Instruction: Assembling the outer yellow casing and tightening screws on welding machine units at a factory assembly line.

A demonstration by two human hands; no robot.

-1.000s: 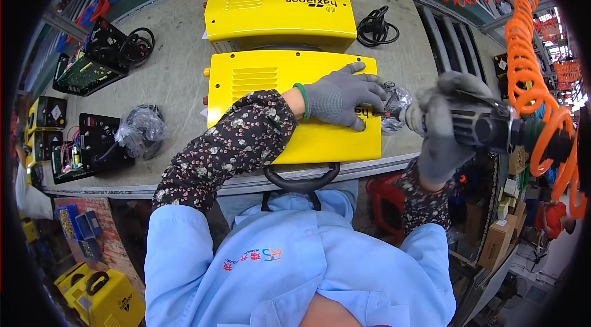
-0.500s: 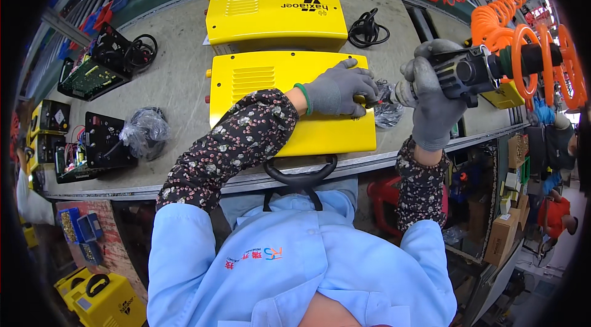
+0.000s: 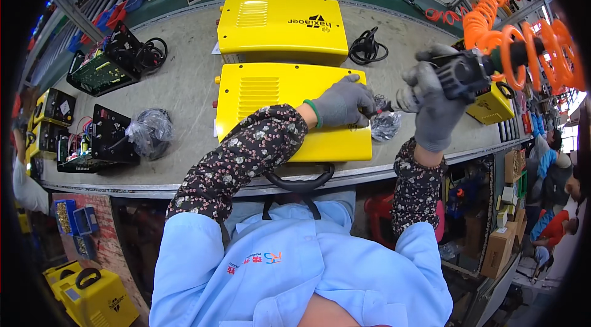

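**At the near yellow casing: driver raised, screw end not yet engaged**

At the right end of the near yellow casing (image 3: 289,111), the gloved left hand (image 3: 341,102) lies flat-curled on the top panel, its fingertips pressed at the casing's three-o'clock edge; whether they pinch a screw there is too small to tell. Just beside those fingertips, at three o'clock, sits a crumpled clear plastic bag (image 3: 386,125) of small parts, touching or nearly touching the casing's end.

Up and to the right of the bag, the gloved right hand (image 3: 434,111) is clenched around the body of a black pneumatic screwdriver (image 3: 458,74). The tool is held roughly level, its bit end pointing toward nine o'clock, at the left hand, and it stands clear of the casing rather than on it. From its rear, at two o'clock, an orange coiled air hose (image 3: 523,37) runs up and away.

Judging by this, the cover already sits on its unit and is being steadied, while the fastening at this end looks not yet driven. A second yellow casing (image 3: 280,28) lies at twelve o'clock on the workbench (image 3: 178,90), with a coiled black cable (image 3: 367,48) beside it; open black units (image 3: 104,136) and a wrapped bundle (image 3: 149,132) wait at nine o'clock.
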